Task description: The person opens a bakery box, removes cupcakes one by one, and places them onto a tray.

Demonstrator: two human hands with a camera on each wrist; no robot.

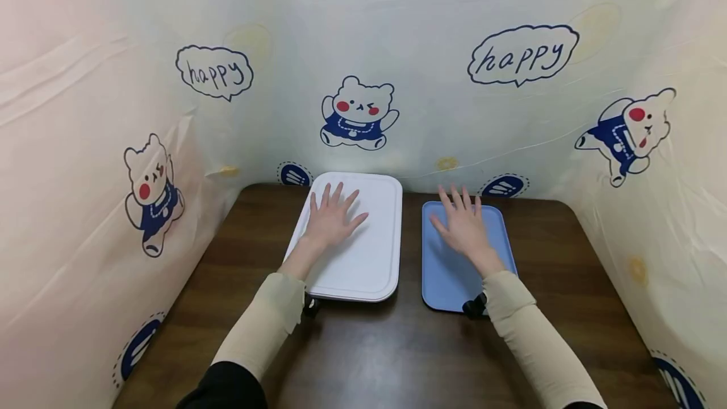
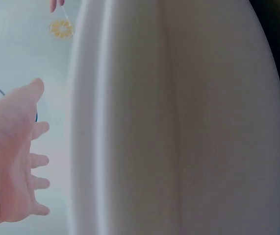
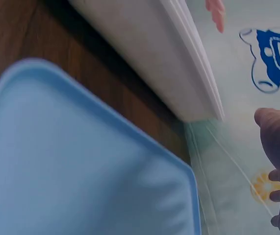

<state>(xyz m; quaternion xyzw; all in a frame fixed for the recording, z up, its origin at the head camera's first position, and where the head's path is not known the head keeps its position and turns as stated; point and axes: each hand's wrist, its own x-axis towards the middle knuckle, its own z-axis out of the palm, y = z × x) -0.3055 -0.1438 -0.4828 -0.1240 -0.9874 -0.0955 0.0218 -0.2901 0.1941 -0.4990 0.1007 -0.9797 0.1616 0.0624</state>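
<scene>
Left hand (image 1: 329, 223) above white box (image 1: 372, 251), right hand (image 1: 464, 229) above tray (image 1: 445, 276), both empty, splayed; sideways bump could skid tray.

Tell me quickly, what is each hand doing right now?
Left hand: open, fingers spread above the white box, holding nothing.
Right hand: open, fingers spread above the blue tray, holding nothing.
</scene>
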